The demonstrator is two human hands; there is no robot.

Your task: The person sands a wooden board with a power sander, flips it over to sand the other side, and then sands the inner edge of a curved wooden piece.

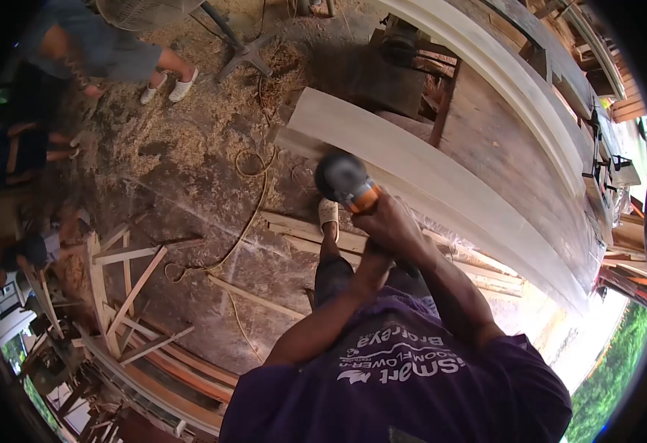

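Note:
My right hand [391, 227] is wrapped round the orange body of an angle grinder [365, 198]. Behind it, my left hand [373, 267] is closed on the tool's rear end, which the fingers mostly hide. The grinder's round dark head [340, 176] is smeared by motion and overlaps the near edge of a long pale wooden board [412, 151]. This board is wide and runs from the upper middle down to the right.
A second long pale board [500, 81] lies beyond. Timber strips [353, 240] lie by my foot [329, 214]. A looped cord [260, 192] crosses the sawdust-strewn floor [176, 140]. A fan stand [243, 55], people at far left and a wooden frame [120, 295] are around.

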